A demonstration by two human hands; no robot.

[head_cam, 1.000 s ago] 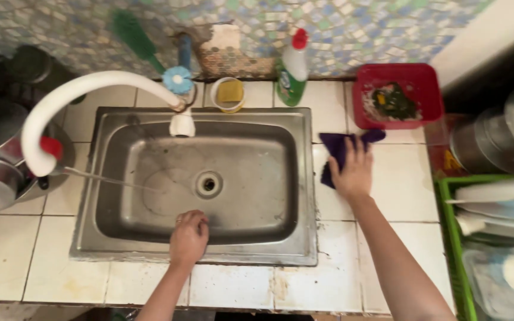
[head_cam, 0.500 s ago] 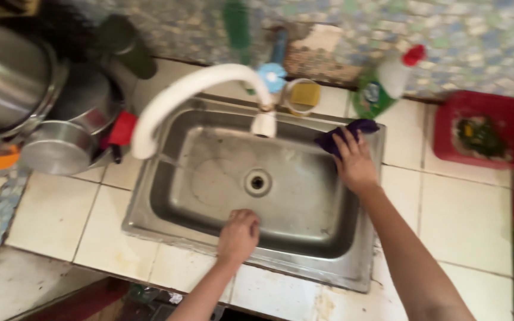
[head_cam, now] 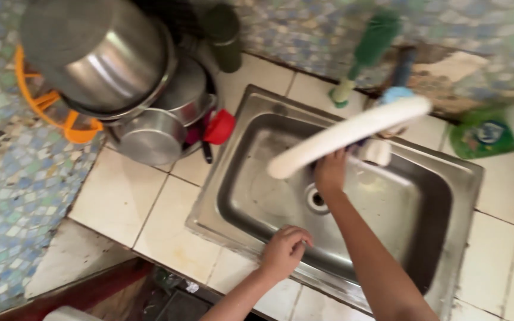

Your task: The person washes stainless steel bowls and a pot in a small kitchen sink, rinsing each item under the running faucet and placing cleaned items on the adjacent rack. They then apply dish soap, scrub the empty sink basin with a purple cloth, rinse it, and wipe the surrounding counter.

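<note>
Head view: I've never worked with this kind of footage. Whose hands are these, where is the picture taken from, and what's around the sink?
There is no machine here. A person wears one camera on the head, looking down at their own bare hands. The left hand rests on the near rim of a steel sink. The right hand reaches into the basin under the white faucet hose; whether it holds anything cannot be seen. On the tiled counter, steel pots are stacked at the left. A green brush and a green soap bottle stand behind the sink.
</note>
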